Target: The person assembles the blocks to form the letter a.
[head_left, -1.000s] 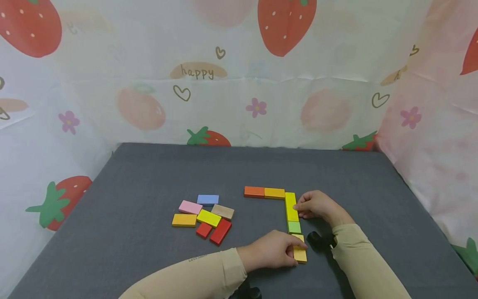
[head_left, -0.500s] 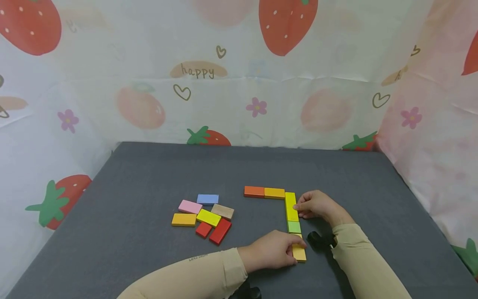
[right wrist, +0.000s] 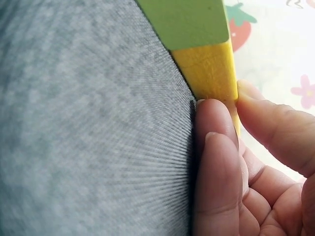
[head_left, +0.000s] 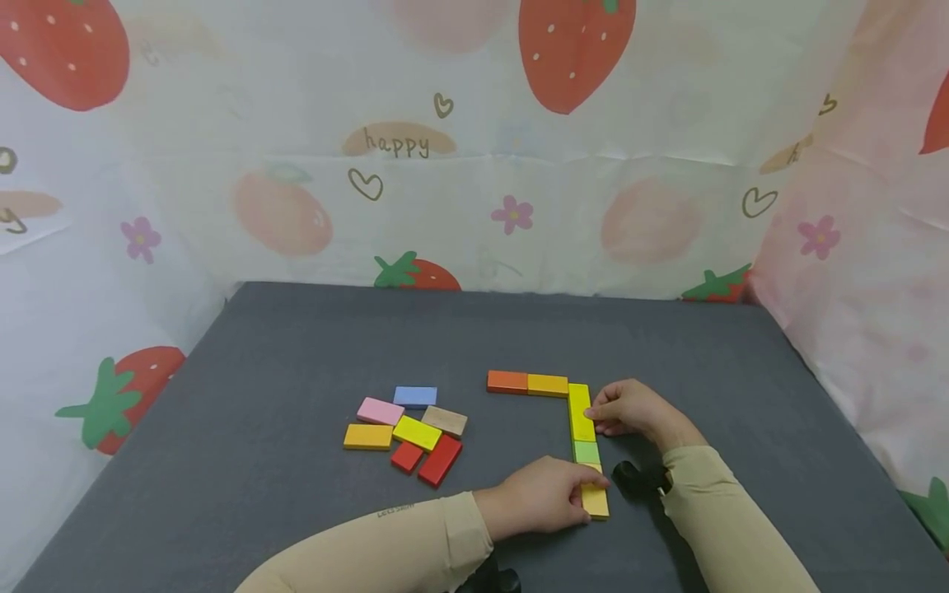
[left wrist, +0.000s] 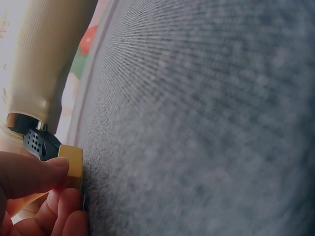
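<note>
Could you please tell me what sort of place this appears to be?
It looks like a screened-off tabletop workspace, probably indoors: a grey-topped table, strawberry-print fabric hanging along its back and sides, and colored blocks laid out on top.

yellow block (head_left: 581, 409) and golden block (head_left: 596, 501) lie flat in line.

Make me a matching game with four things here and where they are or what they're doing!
1. Blue block
2. Green block
3. Left hand
4. Orange-red block

A. Pinching the pale yellow block
B. At the left end of the bent row
C. In the loose group
D. Between yellow pieces

Pairs: 1-C, 2-D, 3-A, 4-B
</note>
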Available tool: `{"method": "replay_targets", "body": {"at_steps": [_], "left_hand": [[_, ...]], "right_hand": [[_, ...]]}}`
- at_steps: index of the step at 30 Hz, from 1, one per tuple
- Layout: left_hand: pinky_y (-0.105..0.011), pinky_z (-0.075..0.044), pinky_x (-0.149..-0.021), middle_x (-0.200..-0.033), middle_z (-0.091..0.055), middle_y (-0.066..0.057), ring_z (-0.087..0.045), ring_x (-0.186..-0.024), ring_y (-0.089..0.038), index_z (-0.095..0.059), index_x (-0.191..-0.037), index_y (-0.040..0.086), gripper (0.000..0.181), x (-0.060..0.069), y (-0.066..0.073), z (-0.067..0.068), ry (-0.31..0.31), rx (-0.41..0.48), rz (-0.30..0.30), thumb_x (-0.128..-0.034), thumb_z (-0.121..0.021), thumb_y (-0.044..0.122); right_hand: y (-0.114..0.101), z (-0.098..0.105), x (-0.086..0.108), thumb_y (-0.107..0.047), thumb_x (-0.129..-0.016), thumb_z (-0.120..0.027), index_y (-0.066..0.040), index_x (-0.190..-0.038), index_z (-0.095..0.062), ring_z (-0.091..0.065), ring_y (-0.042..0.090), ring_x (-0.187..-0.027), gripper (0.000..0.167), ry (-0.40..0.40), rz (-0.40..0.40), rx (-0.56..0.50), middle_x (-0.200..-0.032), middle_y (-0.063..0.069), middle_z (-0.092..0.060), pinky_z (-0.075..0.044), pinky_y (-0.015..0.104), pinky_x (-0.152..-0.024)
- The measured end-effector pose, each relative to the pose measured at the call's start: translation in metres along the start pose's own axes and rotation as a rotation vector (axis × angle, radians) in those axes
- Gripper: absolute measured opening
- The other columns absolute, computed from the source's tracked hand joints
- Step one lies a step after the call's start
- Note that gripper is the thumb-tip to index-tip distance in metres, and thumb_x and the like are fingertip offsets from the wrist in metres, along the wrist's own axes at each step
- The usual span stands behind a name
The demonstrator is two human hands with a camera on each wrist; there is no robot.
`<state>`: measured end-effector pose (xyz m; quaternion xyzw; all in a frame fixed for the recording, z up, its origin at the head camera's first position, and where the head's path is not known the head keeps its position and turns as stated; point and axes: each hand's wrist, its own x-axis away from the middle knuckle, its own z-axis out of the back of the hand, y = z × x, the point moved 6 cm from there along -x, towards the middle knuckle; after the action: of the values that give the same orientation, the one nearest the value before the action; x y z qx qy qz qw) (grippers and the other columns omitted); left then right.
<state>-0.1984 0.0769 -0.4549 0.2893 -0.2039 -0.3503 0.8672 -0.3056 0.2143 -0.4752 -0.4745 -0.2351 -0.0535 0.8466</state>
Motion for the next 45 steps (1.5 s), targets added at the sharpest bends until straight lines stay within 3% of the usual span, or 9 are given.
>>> {"method": "replay_targets", "body": {"at_steps": [5, 12, 23, 29, 35, 40, 45], "left_hand": [[-0.016, -0.037, -0.049, -0.06, -0.05, 0.009, -0.046, -0.051, -0.003, -0.05, -0.13, 0.026, 0.053, -0.001, 0.0, 0.001, -0.013, 0.008, 0.013, -0.0815, -0.069, 0.017], [-0.019, -0.041, -0.05, -0.065, -0.055, 0.01, -0.05, -0.053, -0.004, -0.04, -0.136, 0.023, 0.065, -0.001, -0.008, 0.009, -0.02, 0.093, 0.02, -0.0794, -0.071, 0.019], [-0.022, -0.042, -0.053, -0.068, -0.056, 0.006, -0.049, -0.056, -0.011, -0.06, -0.111, 0.015, 0.033, 0.017, -0.039, 0.053, 0.059, 0.137, 0.114, -0.0795, -0.071, 0.02], [-0.024, -0.045, -0.059, -0.073, -0.058, 0.005, -0.052, -0.063, -0.012, -0.061, -0.11, 0.013, 0.031, 0.035, -0.065, 0.091, 0.173, 0.114, 0.177, -0.0808, -0.069, 0.02], [-0.027, -0.044, -0.057, -0.078, -0.057, 0.001, -0.052, -0.065, -0.016, -0.061, -0.109, 0.011, 0.027, 0.054, -0.1, 0.125, 0.279, 0.141, 0.299, -0.0831, -0.066, 0.016], [-0.029, -0.045, -0.059, -0.083, -0.058, 0.001, -0.053, -0.068, -0.016, -0.061, -0.11, 0.012, 0.026, 0.069, -0.128, 0.145, 0.323, 0.111, 0.358, -0.0845, -0.064, 0.016], [-0.032, -0.048, -0.073, -0.089, -0.059, -0.001, -0.054, -0.079, -0.017, -0.062, -0.11, 0.01, 0.026, 0.08, -0.153, 0.157, 0.35, 0.057, 0.402, -0.0845, -0.063, 0.014]], "right_hand": [[0.001, 0.001, 0.002, -0.018, -0.081, -0.069, -0.002, -0.081, -0.064, -0.059, 0.014, -0.061, 0.017, 0.0, 0.018, 0.006, -0.07, 0.004, -0.061, -0.052, 0.029, -0.062], [0.001, 0.001, 0.002, -0.018, -0.081, -0.069, -0.002, -0.081, -0.064, -0.059, 0.014, -0.061, 0.017, 0.016, 0.018, 0.01, -0.07, 0.005, -0.061, -0.052, 0.029, -0.062], [0.002, -0.001, -0.001, -0.02, -0.079, -0.07, -0.002, -0.081, -0.065, -0.058, 0.016, -0.061, 0.019, 0.024, 0.008, 0.019, -0.072, 0.006, -0.061, -0.052, 0.029, -0.062], [0.0, 0.0, 0.0, -0.021, -0.08, -0.07, -0.003, -0.081, -0.064, -0.058, 0.016, -0.063, 0.02, 0.01, 0.028, 0.036, -0.073, 0.006, -0.061, -0.051, 0.029, -0.063], [0.0, 0.0, 0.0, -0.021, -0.08, -0.07, -0.003, -0.08, -0.064, -0.058, 0.016, -0.063, 0.019, 0.008, 0.032, 0.04, -0.072, 0.006, -0.061, -0.051, 0.029, -0.062], [0.001, 0.0, -0.001, -0.021, -0.08, -0.069, -0.003, -0.081, -0.064, -0.058, 0.015, -0.062, 0.019, 0.012, 0.023, 0.034, -0.072, 0.006, -0.061, -0.051, 0.029, -0.062], [0.002, 0.0, -0.001, -0.021, -0.08, -0.07, -0.003, -0.081, -0.064, -0.058, 0.015, -0.062, 0.02, 0.012, 0.023, 0.03, -0.072, 0.006, -0.062, -0.051, 0.029, -0.062]]}}
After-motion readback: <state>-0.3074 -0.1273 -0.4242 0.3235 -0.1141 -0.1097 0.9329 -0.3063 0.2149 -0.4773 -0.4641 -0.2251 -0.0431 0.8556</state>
